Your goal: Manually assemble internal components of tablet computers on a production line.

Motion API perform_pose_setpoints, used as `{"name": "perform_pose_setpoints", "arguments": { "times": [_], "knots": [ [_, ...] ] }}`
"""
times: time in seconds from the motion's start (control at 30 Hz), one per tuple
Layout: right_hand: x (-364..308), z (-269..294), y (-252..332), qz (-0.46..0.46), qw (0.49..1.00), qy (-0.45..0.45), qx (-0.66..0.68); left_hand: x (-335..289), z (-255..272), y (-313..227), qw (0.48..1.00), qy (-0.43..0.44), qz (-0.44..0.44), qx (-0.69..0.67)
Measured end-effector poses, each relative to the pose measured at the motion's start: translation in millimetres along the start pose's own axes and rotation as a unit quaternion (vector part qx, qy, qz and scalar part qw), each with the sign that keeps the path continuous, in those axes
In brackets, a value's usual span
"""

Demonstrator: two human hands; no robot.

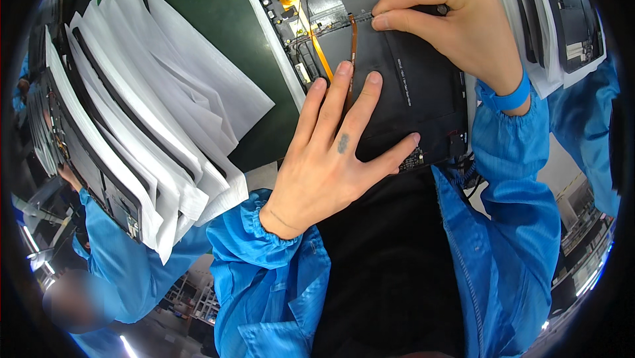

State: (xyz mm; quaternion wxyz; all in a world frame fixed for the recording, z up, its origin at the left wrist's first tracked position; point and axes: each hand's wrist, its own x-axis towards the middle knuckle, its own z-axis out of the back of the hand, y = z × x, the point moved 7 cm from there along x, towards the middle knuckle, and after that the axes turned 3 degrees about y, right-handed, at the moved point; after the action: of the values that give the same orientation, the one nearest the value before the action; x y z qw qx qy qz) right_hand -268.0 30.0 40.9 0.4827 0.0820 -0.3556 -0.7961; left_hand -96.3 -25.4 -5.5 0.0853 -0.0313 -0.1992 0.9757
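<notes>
An opened tablet-like device (423, 100) lies in front of me, its dark inside facing up, on a white sheet. My left hand (325, 156) rests on it with fingers spread, the fingertips beside a yellow-orange ribbon cable (321, 57) and a thinner brownish-orange ribbon cable (354, 37). Above and to its right, my right hand (456, 14) pinches thumb and index finger together close over the device's middle seam. Whatever lies between those fingertips is too small or hidden to make out. A blue band (508, 98) circles my right wrist.
To the left stands a fanned stack of white sleeves (192, 60) with dark panels between them. A similar stack (544, 60) is at the right. A green mat (205, 7) lies underneath. Another person's blue sleeve (112, 239) and hand (69, 176) show at the left edge.
</notes>
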Motion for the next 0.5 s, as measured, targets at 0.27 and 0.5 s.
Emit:
{"name": "perform_pose_setpoints", "arguments": {
  "times": [0.27, 0.5],
  "knots": [
    [-5.9, -12.6, -23.5, 0.027, 1.0, 0.001, -0.003, -1.7, -3.4, 1.8, 1.0, -0.006, 0.008, -0.008],
    [-4.4, -12.4, -14.1, 0.004, 1.0, 0.007, -0.025, 0.5, -4.1, 3.9, 0.999, -0.027, 0.026, -0.013]
  ]
}}
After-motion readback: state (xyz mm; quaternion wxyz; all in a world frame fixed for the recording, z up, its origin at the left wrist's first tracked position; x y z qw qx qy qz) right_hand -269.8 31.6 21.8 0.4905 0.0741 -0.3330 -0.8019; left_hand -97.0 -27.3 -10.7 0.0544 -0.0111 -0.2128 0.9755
